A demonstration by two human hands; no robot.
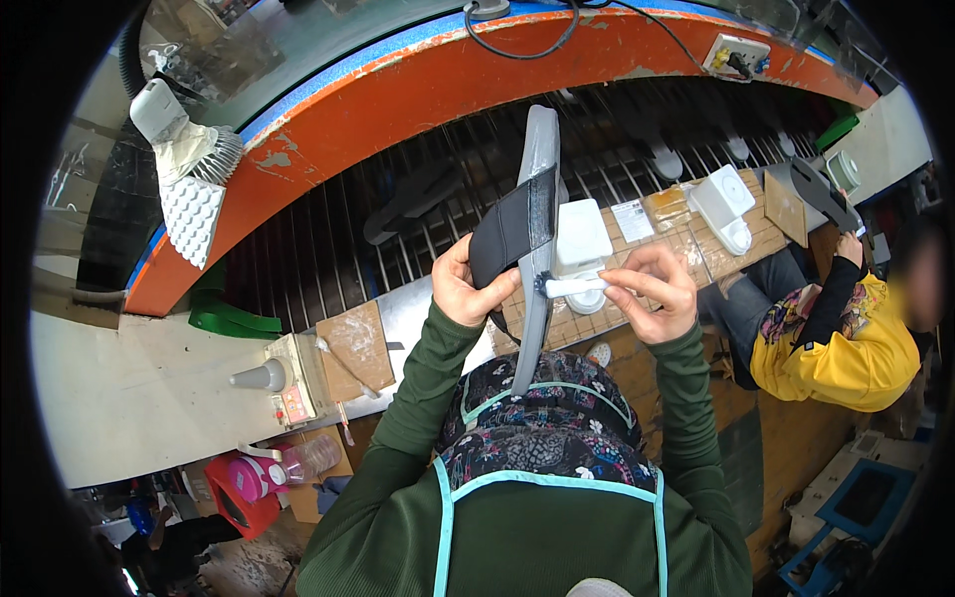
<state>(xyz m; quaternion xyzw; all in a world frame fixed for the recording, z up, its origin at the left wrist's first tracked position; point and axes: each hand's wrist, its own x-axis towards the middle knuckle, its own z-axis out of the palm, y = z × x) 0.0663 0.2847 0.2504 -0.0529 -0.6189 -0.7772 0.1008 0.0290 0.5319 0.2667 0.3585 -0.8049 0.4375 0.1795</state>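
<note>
Between the left hand (466, 287) and right hand (657, 297) stands a grey, black-strapped slipper (538, 261). The left clasps it; the right pinches a white-handled brush (571, 287), seemingly touching it.

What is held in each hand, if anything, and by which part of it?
Left hand: a grey slipper, by its black strap. Right hand: a white brush, by its handle end.

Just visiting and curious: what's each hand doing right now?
Left hand: closed, holding a grey-soled slipper with a wide black fabric strap.
Right hand: closed, pinching a slim white-handled brush with dark bristles.
</note>
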